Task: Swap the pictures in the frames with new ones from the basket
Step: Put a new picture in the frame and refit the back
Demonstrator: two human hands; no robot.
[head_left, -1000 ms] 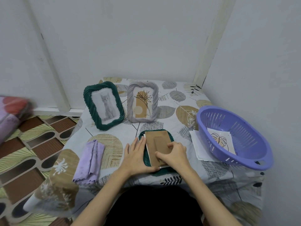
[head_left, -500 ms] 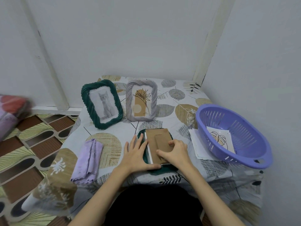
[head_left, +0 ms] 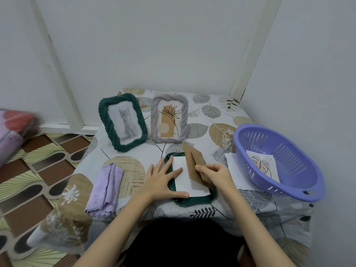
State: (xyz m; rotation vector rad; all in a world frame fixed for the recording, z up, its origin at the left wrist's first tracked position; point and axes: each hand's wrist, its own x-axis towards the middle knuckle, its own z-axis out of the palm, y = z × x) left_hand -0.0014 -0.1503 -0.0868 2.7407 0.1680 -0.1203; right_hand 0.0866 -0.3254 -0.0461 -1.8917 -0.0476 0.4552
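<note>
Head view, the only one here: a green frame (head_left: 190,198) lies face down at the near edge of the counter (head_left: 208,116), and the right hand (head_left: 215,174) is pinched on the brown backing (head_left: 194,164), tilting it up off the frame so the white back of a picture (head_left: 183,180) shows underneath. The left hand (head_left: 163,180) is flat and spread, fingers apart, pressing on the frame's left side and onto the white sheet, gripping nothing. So I'd say this is the open-the-frame step. Next move looks like getting the backing clear and lifting that sheet out without creasing it, then grabbing a new print (head_left: 262,166) from the purple basket (head_left: 300,191) on the right. Two more frames stand at the back, a cat frame (head_left: 123,122) and a grey frame (head_left: 169,117). More loose sheets (head_left: 234,170) are just beside the basket.
</note>
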